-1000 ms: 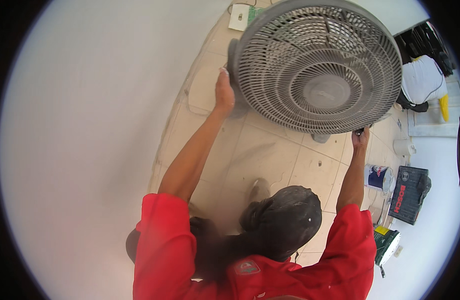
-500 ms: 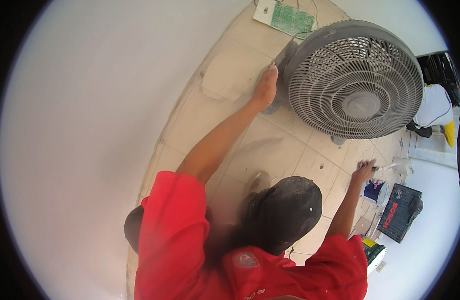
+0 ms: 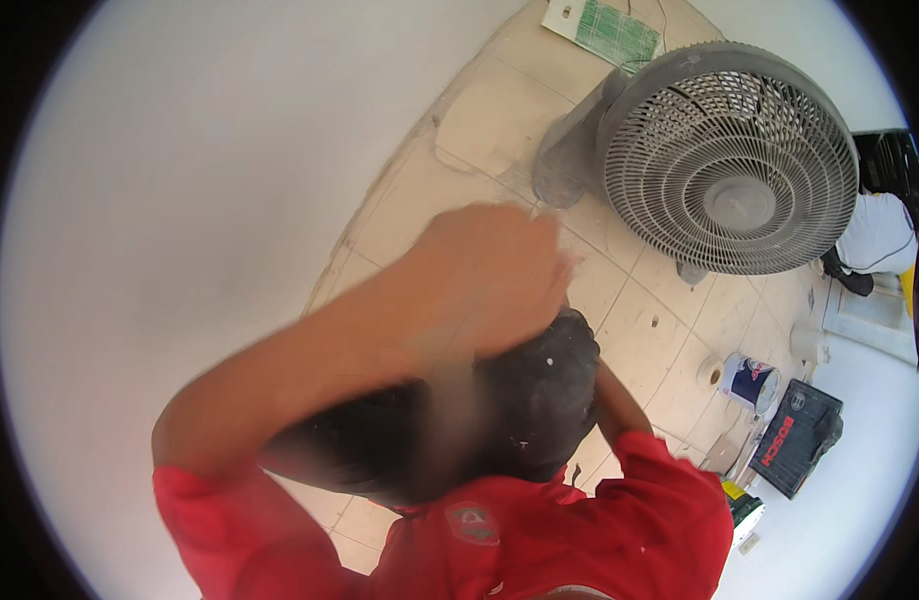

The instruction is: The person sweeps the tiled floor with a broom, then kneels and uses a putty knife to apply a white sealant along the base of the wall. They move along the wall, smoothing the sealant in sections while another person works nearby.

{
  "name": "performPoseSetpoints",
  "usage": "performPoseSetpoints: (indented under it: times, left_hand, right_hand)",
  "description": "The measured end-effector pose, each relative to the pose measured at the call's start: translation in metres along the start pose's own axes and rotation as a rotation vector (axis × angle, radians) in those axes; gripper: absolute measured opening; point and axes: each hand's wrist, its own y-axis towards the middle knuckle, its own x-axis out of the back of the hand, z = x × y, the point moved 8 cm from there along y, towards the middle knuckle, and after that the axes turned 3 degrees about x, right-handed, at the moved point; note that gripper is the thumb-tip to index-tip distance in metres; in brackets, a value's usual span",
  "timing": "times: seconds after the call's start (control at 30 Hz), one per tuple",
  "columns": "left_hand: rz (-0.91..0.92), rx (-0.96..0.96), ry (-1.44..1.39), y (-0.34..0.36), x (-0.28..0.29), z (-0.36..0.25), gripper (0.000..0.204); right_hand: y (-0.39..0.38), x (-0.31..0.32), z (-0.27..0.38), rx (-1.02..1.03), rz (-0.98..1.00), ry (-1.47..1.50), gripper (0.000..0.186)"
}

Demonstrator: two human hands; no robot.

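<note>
My left hand [image 3: 492, 268] is raised over my black-clad knees, blurred by motion. Its fingers look bent, but I cannot make out whether anything is in them. My right forearm [image 3: 622, 400] runs up behind my knee [image 3: 555, 385], which hides the hand and whatever it holds or touches. Beyond my left hand stands a big grey floor fan [image 3: 735, 170] with a round grille, tilted to face upward. Its grey base [image 3: 570, 165] rests on the tiles, apart from the hand.
A white wall [image 3: 200, 250] rises at the left. On the right are a paint can [image 3: 752, 382], a roll of tape [image 3: 712, 373], a black tool case [image 3: 800, 438] and a dark tub [image 3: 744, 508]. A green-and-white panel [image 3: 608, 32] lies behind the fan. A white bag [image 3: 875, 235] sits far right.
My left hand has left the fan's base and come back over my knees. My right hand, earlier out by the paint can with a thin-handled tool, has drawn in behind my knee.
</note>
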Motion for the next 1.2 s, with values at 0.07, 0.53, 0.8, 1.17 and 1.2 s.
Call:
performPoseSetpoints:
  times: [0.07, 0.53, 0.8, 1.17, 1.2]
  left_hand:
    - [-0.219, -0.002, 0.126, -0.072, 0.033, -0.007, 0.031]
    - [-1.142, 0.069, -0.122, -0.255, -0.034, 0.111, 0.042]
    - [-0.99, 0.034, -0.149, -0.228, -0.012, 0.127, 0.045]
    - [-1.114, 0.24, -0.148, -0.239, -0.02, 0.132, 0.042]
    - [-1.123, 0.24, -0.146, -0.239, -0.02, 0.133, 0.042]
  right_hand:
    - [0.038, -0.056, 0.049, -0.017, 0.136, 0.281, 0.031]
    - [0.182, -0.21, 0.115, -0.233, 0.05, 0.265, 0.03]
    - [0.207, -0.202, 0.101, -0.084, -0.025, 0.129, 0.026]
    - [0.218, -0.174, 0.125, -0.079, -0.14, 0.1, 0.028]
    - [0.218, -0.169, 0.126, -0.047, -0.207, 0.097, 0.027]
